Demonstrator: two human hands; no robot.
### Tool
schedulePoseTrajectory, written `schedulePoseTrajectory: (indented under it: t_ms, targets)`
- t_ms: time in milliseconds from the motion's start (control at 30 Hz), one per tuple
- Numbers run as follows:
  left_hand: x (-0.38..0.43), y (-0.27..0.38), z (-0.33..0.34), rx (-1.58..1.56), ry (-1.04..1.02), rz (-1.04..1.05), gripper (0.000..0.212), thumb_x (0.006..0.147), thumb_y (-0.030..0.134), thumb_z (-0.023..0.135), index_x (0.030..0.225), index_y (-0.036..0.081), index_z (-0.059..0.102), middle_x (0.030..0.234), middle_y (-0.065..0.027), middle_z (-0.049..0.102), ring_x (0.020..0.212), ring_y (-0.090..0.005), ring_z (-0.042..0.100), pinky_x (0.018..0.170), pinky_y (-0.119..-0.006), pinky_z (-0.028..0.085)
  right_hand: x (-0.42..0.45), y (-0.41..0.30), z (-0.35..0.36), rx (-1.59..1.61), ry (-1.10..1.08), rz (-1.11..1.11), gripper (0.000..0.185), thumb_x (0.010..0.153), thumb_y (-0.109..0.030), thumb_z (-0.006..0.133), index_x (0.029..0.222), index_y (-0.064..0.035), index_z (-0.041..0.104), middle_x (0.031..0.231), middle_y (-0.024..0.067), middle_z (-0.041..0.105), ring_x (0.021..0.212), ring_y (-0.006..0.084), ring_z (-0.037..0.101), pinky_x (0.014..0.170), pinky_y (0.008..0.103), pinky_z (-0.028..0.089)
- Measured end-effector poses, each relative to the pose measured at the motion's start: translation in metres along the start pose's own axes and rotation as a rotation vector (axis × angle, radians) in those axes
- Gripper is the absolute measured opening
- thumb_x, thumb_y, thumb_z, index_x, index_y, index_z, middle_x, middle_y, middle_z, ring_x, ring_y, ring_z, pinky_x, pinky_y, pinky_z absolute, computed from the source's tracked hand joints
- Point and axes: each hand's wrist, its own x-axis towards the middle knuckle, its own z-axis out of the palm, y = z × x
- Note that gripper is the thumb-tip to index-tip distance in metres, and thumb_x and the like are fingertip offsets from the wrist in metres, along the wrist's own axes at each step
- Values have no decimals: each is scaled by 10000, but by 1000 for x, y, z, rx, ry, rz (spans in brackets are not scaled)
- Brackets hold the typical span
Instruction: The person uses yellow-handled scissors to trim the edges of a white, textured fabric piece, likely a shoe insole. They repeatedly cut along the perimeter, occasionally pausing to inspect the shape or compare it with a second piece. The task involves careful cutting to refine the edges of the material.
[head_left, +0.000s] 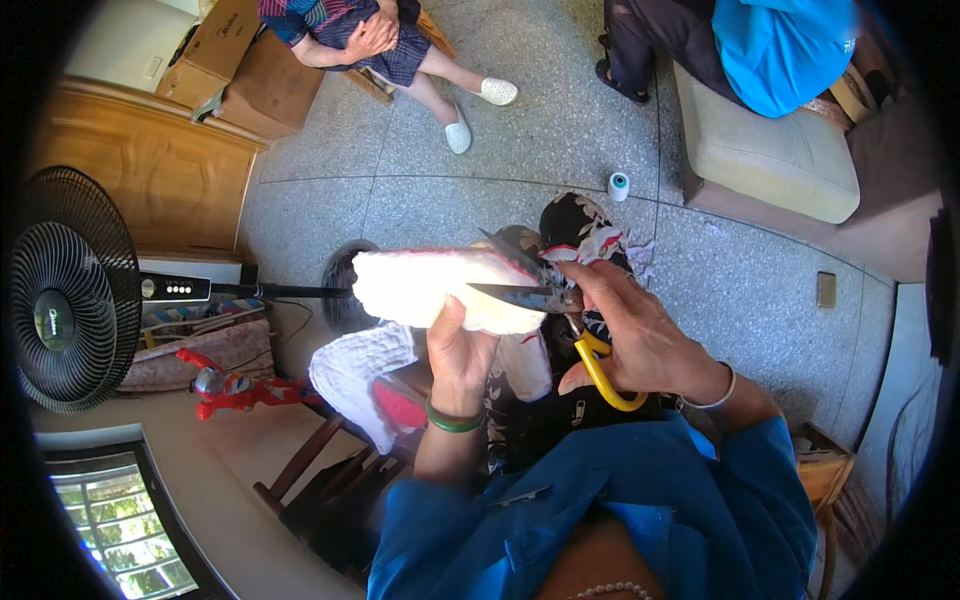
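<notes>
My left hand (459, 352) grips a thick white padded fabric piece (420, 281) from below, thumb on top; red shows along its far edge. In my right hand (637, 330) are large scissors with yellow handles (596, 375). Their dark blades are spread, one lying over the fabric's right end, the other on its far side. Fabric scraps with red edges (600, 244) rest on my lap beyond the right hand. Another pale padded piece (525, 367) lies on my lap under the hands. A white quilted piece with red (364, 367) is at the left, over a dark wooden chair.
A black standing fan (71, 300) is at the left, with a red toy figure (240, 390) near it. A thread spool (618, 186) stands on the speckled floor. Two people sit at the far side, one on a pale cushioned sofa (772, 150). Cardboard boxes (266, 86) are stacked top left.
</notes>
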Motion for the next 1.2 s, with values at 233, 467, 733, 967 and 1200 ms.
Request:
schedulePoseTrajectory:
  t_ms: [233,467,733,967,1200]
  targets:
    - [-2,0,-6,5,16,19,625,792,264,712,1279,-12,434,1221,-157,544,1138,-301,525,1011,-459,395,-5,0,-3,-31,-26,73,909,603,-550,770,1221,30,442,950,154,539,784,279,555,708,378,482]
    - [-3,3,-10,-2,-26,28,575,796,248,709,1255,3,463,1190,-144,563,1112,-282,544,984,-442,425,-9,1,-3,-11,-14,58,829,631,-533,767,1166,38,493,852,124,566,689,235,572,632,341,493]
    - [0,8,-23,53,-58,75,552,775,220,733,1226,16,488,1153,-137,580,1066,-273,568,952,-422,453,-16,6,-4,7,72,-22,761,549,-404,846,1114,19,559,785,73,565,564,136,495,514,268,456]
    - [-2,12,-22,87,-18,57,518,781,213,726,1203,9,507,1137,-153,590,1048,-279,578,937,-422,465,-23,6,-14,-35,-41,7,631,714,-381,762,1117,46,529,756,119,603,596,239,592,551,339,499]
    - [0,14,-26,90,-100,39,490,788,207,719,1188,7,518,1131,-160,595,1035,-286,584,902,-423,483,-29,6,-15,-77,-21,30,821,575,-423,825,1178,32,504,807,93,558,609,173,540,532,296,470]
